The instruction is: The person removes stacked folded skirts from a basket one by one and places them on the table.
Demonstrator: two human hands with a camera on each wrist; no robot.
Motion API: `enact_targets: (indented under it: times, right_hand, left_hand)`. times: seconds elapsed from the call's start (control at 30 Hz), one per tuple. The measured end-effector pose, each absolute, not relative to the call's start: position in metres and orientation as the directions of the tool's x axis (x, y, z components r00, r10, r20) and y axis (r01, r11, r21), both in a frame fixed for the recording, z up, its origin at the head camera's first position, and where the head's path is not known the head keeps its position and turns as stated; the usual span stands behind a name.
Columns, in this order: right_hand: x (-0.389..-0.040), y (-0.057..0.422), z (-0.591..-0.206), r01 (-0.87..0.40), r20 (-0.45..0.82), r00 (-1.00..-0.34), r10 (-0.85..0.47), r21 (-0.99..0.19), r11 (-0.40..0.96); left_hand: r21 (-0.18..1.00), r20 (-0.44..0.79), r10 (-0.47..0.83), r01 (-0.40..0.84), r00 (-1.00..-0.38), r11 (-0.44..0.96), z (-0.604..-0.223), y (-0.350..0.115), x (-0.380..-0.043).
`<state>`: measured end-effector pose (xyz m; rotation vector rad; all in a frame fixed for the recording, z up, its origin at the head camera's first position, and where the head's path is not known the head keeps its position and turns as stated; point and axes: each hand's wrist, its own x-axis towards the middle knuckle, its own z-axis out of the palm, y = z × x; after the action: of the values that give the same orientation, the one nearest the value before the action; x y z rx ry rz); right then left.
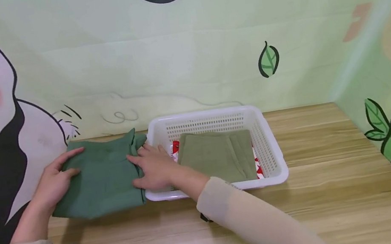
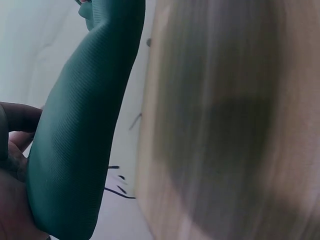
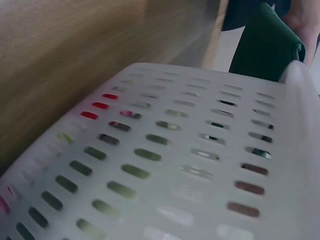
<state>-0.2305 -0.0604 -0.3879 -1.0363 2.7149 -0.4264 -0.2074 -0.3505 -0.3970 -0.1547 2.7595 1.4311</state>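
A folded dark green cloth (image 1: 105, 176) hangs between both hands just left of the white basket (image 1: 205, 114). My left hand (image 1: 52, 182) grips its left side, thumb and forefinger over the top. On the right side, my right hand (image 1: 154, 167) holds the folded edge, right by the basket's left rim. In the left wrist view the green cloth (image 2: 85, 125) is raised above the table, with its shadow below. The basket's slotted wall (image 3: 175, 155) fills most of the right wrist view. Inside the basket lies a folded olive-green cloth (image 1: 207, 156).
Red-and-white material (image 1: 259, 167) shows beneath the olive cloth in the basket. Basket and hands are over a wooden table (image 1: 323, 187). A printed backdrop (image 1: 208, 59) with leaves and a panda stands along the table's back edge and wraps round both sides.
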Motion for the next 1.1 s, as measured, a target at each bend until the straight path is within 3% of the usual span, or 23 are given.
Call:
enact_targets:
  times: [0.4,1.1]
  right_hand:
    - [-0.226,-0.066,-0.397,-0.598,-0.154,-0.766,-0.624,-0.187,0.78]
    - [-0.222,-0.07,-0.399,-0.589,-0.223,-0.758,-0.613,-0.167,0.79]
  left_hand:
    - [0.845,-0.12,-0.066,-0.137,-0.991,0.517,-0.417,-0.352,-0.214]
    - [0.81,-0.106,-0.058,-0.12,-0.993,0.574,-0.457,-0.363,-0.21]
